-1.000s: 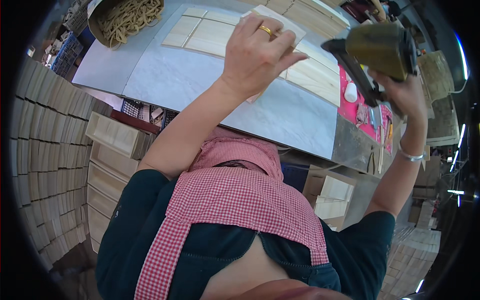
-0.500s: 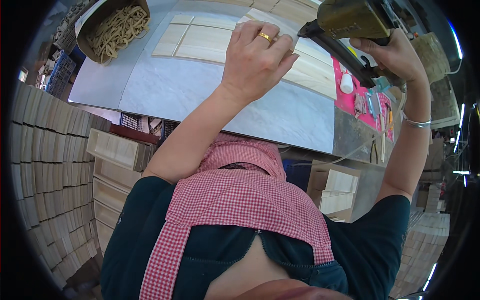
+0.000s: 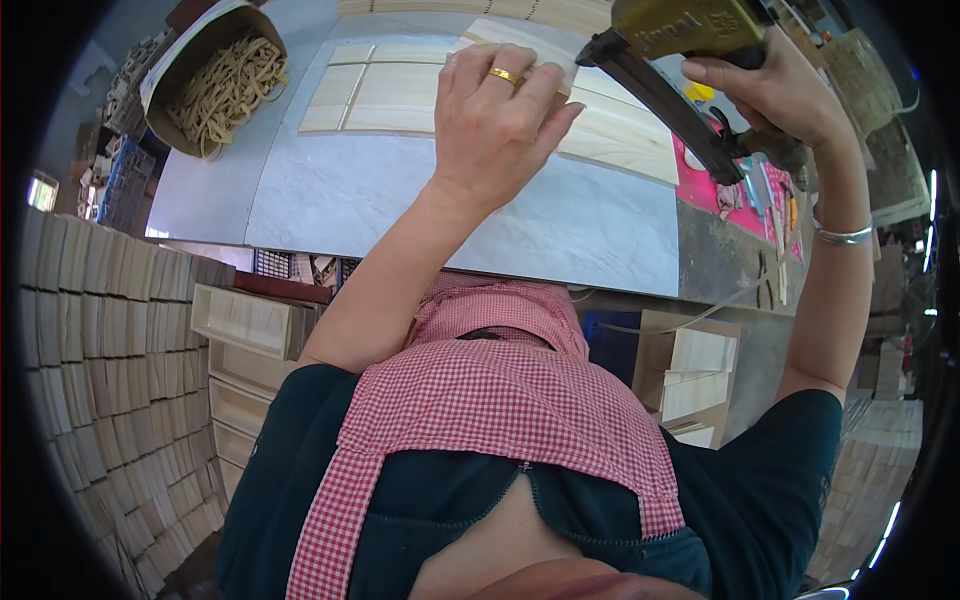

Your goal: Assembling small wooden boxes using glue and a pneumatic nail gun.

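Note:
My right hand (image 3: 790,92) grips a nail gun (image 3: 690,25) with a gold-coloured body and a dark magazine. The gun's nose is just right of my left hand (image 3: 500,125), above the work table. Curled downward, the fingers of my left hand close on a pale thin wooden board (image 3: 525,42) that lies at an angle; the fingertips are hidden. Beneath are long pale wooden panels (image 3: 400,98), with a narrow gap showing between pieces on the left. Whether the nose touches wood I cannot tell.
A box of tan bands (image 3: 225,95) stands at the table's left. The marbled tabletop (image 3: 480,245) carries the panels. On the right lie a pink cloth (image 3: 700,180) and hand tools; a hose (image 3: 700,312) hangs below. Stacked wooden pieces (image 3: 100,350) and wooden trays (image 3: 240,320) stand lower left.
Both hands and the nail gun sit slightly further left and higher in the picture. The view has also shifted a little. My grips look the same.

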`<state>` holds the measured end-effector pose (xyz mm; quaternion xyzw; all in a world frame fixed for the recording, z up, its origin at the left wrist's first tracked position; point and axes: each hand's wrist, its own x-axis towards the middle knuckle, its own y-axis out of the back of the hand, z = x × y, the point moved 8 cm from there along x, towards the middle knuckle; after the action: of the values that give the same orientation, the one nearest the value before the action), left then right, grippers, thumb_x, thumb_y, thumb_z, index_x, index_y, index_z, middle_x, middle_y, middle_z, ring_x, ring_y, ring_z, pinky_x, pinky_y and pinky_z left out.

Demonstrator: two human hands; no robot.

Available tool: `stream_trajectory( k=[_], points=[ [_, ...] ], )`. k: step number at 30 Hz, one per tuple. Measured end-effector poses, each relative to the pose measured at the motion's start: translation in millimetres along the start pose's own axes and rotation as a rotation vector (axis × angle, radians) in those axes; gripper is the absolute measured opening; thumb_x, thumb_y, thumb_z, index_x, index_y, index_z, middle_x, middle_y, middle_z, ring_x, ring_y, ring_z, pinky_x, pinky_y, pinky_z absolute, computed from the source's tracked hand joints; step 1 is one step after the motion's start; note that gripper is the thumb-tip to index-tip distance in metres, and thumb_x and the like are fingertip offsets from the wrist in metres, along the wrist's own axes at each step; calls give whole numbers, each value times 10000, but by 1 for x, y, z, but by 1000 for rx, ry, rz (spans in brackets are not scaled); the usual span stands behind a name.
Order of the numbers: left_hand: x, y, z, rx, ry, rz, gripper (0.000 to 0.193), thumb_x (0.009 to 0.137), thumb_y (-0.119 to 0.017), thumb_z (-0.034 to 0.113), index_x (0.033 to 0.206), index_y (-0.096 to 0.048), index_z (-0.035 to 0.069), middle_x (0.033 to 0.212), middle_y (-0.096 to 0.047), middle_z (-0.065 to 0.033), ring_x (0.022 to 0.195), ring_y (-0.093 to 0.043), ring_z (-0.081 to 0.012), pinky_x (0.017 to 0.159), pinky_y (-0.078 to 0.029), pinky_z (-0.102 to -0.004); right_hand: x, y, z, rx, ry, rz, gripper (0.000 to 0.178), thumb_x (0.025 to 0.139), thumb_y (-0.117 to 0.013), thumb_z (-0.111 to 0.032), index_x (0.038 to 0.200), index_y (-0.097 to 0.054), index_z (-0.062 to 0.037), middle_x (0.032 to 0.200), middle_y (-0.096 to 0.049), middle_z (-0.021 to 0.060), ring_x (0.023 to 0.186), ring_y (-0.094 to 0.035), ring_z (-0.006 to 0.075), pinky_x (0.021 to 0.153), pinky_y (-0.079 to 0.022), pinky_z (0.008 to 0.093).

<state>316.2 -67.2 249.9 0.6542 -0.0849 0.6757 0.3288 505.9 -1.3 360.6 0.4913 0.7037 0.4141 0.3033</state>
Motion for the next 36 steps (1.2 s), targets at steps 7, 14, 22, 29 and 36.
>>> stream_trajectory(
  k=[7,14,22,29,36],
  points=[
    [0,-3,2,-33,-39,65,308,726,-817,283,966,-681,146,1018,-600,-8,978,-517,-229,887,-402,-377,-6,5,20,151,-147,-41,486,790,-853,-289,1123,-653,4,835,-687,85,638,-597,190,608,-480,276],
    [-2,-2,1,-38,-25,52,316,732,-820,292,975,-688,140,1033,-613,-13,989,-520,-232,890,-403,-378,-8,3,19,235,-169,-116,464,757,-877,-180,1130,-654,-17,980,-725,105,829,-678,248,790,-564,322],
    [-3,-2,0,-12,-12,6,340,761,-829,317,1021,-725,124,1055,-651,-34,1008,-546,-235,932,-417,-358,-2,-5,11,192,-132,-146,441,768,-869,-190,1123,-669,-20,983,-732,103,816,-680,248,790,-564,324],
    [-2,-4,2,-22,-28,34,339,737,-833,315,998,-707,138,1044,-628,-18,1000,-532,-226,913,-405,-361,0,-5,15,206,-221,-183,392,775,-866,-208,1072,-693,-20,963,-738,97,804,-686,230,786,-562,317],
    [-4,-5,2,-9,-21,29,338,753,-835,330,1005,-727,133,1037,-645,-23,1000,-546,-223,933,-415,-350,7,-7,21,244,-280,-294,398,775,-868,-219,1070,-688,-22,962,-736,100,804,-687,223,780,-561,316]
  ],
)
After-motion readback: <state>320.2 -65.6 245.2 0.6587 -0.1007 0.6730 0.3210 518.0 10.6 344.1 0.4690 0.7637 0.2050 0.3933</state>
